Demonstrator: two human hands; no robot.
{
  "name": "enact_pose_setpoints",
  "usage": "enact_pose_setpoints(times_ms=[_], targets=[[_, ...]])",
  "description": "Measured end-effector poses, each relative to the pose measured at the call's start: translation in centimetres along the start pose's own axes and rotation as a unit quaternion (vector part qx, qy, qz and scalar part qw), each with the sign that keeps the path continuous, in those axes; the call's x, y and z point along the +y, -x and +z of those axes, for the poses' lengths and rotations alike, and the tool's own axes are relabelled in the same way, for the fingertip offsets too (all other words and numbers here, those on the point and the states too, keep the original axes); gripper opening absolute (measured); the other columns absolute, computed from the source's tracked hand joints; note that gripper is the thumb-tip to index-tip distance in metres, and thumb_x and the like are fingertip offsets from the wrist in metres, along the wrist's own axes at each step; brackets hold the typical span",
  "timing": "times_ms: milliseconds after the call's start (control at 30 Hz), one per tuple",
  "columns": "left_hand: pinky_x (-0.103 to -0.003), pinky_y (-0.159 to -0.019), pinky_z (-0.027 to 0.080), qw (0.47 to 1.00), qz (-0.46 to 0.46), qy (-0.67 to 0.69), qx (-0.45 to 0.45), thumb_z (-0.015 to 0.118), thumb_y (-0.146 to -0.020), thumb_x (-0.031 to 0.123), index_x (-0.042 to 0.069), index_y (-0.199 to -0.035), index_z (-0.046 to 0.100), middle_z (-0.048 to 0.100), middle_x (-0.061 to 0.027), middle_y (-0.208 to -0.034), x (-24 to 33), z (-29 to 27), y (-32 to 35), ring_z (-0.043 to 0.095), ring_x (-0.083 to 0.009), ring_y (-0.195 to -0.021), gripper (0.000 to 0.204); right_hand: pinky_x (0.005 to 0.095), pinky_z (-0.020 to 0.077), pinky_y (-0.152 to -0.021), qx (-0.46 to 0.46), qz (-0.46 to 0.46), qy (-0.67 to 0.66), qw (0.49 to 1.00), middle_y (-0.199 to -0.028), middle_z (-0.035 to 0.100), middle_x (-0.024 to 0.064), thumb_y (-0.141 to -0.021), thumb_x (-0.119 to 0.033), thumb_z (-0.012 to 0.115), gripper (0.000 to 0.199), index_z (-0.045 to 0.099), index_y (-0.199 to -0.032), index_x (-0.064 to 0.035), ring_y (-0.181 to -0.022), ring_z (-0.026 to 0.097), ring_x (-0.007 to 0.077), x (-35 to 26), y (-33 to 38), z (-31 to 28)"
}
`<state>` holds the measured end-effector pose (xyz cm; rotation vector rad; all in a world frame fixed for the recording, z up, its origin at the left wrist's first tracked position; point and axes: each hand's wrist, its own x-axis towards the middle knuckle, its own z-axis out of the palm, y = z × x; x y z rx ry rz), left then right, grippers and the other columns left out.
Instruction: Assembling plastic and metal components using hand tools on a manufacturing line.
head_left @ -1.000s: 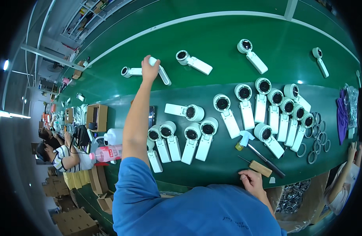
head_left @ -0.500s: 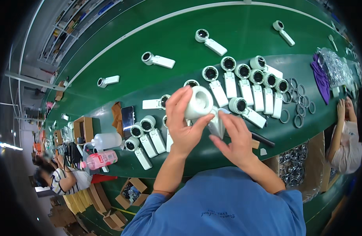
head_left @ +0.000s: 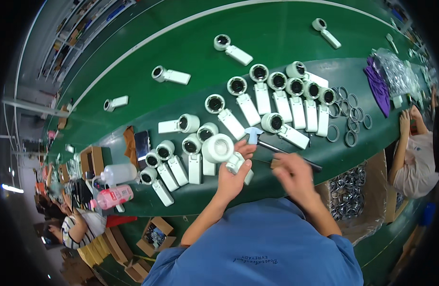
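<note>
My left hand (head_left: 233,178) is closed round the neck of a white handheld fan (head_left: 218,148), its round head tilted up with the rim toward me. My right hand (head_left: 295,177) is just off to the right, smeared by motion, its fingers seemingly half curled; whether they hold anything does not show. Beyond it on the table lies a hammer (head_left: 288,155) with a pale head and dark handle. A small tan block (head_left: 275,163) shows beside the right fingers. Several more white handheld fans (head_left: 298,112) rest in rows around, their heads dark inside.
Loose grey rings (head_left: 351,138) lie to the right on the green table (head_left: 133,112). A carton of metal rings (head_left: 379,205) stands at the right edge. Purple cloth (head_left: 377,90), a phone (head_left: 142,144), a clear bottle (head_left: 119,174) and a pink bottle (head_left: 113,196) are about. Co-workers sit at both sides.
My hands have parted: the right has let go of the fan and moved right and down. The left has lowered and turned the fan. The hammer head now shows fully.
</note>
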<state>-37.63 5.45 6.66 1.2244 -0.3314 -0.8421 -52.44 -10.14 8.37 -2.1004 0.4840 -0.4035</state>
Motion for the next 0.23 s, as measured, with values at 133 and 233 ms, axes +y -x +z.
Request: enact_pose_setpoints(times_ms=[133,233], targets=[[-0.037,-0.101,0.047,0.998,-0.044,-0.043,-0.023,0.07,-0.092,0.018,0.0,-0.148,0.042,0.065,-0.0145,-0.127,0.5,-1.1,0.9,0.063,-0.0249,-0.113,0.065,0.0389,0.052,-0.077,0.065,-0.032,0.207,0.976,-0.097,0.065,0.0101,-0.081,-0.018,0.081,0.042,0.067,-0.119,-0.0049,-0.087,0.063,0.0273,6.3,2.9,-3.7],[-0.035,-0.104,0.045,0.99,-0.077,0.032,-0.115,0.067,-0.095,0.021,0.002,-0.147,0.043,0.066,-0.0131,-0.127,-0.7,-2.0,1.7,0.063,-0.0241,-0.111,0.06,0.0478,0.0421,-0.1,-0.057,0.016,0.27,0.961,-0.119,0.064,0.0129,-0.08,-0.026,0.083,0.042,0.069,-0.116,-0.008,-0.11,0.058,0.0267,5.0,4.1,-4.3]])
